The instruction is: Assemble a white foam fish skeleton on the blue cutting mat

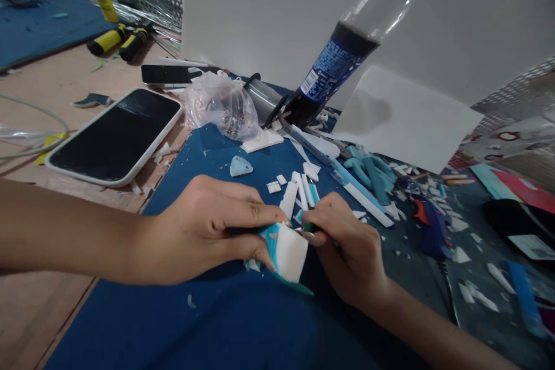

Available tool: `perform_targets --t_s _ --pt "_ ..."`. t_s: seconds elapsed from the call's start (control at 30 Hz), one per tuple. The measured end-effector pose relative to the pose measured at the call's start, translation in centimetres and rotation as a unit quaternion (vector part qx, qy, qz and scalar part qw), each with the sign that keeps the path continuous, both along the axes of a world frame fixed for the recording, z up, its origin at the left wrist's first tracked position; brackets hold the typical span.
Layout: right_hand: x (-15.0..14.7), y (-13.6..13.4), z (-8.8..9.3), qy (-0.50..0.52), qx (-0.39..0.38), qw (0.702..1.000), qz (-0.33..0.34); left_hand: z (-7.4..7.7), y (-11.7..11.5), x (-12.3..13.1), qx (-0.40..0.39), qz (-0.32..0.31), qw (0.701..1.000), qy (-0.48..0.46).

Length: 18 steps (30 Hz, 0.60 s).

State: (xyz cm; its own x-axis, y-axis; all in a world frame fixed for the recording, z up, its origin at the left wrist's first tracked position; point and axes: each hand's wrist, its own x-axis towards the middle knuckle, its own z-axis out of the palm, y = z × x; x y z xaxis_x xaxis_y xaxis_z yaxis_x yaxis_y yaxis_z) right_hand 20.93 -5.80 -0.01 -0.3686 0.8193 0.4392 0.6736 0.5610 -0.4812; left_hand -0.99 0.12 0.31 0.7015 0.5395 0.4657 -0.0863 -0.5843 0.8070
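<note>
My left hand (221,222) pinches a small white and teal piece (292,254), which looks like foam, between thumb and fingers. The white face of the piece is turned towards me, and a teal strip sticks out along its lower edge. At its upper right edge, my right hand (347,243) is closed on a thin, metal-looking tool (307,236). Most of this tool is hidden by the fingers, so its exact kind cannot be made out. White strips (289,199) and small offcuts lie just beyond both hands on the blue mat (191,324).
A tilted cola bottle (332,66) stands behind, near a plastic bag (221,105). At left lie a phone (117,136) and yellow-black handled tools (106,40). Rightward are a blue cutter (362,193), teal pliers (370,170), a glue gun (433,225) with its cord, and scattered scraps.
</note>
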Motion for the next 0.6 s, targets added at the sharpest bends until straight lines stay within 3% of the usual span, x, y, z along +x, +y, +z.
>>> perform_targets --t_s 0.3,0.4,0.6 --pt "-0.82 0.27 0.40 0.014 -0.002 1.000 -0.022 -0.27 -0.30 0.51 0.020 -0.009 0.999 0.044" --pt "-0.66 0.32 0.32 0.014 -0.011 0.999 -0.047 -0.36 -0.28 0.63 -0.001 0.014 0.999 0.040" --pt "-0.15 -0.34 0.45 0.065 -0.092 0.986 -0.123 -0.71 -0.17 0.66 0.007 0.052 0.998 0.035"
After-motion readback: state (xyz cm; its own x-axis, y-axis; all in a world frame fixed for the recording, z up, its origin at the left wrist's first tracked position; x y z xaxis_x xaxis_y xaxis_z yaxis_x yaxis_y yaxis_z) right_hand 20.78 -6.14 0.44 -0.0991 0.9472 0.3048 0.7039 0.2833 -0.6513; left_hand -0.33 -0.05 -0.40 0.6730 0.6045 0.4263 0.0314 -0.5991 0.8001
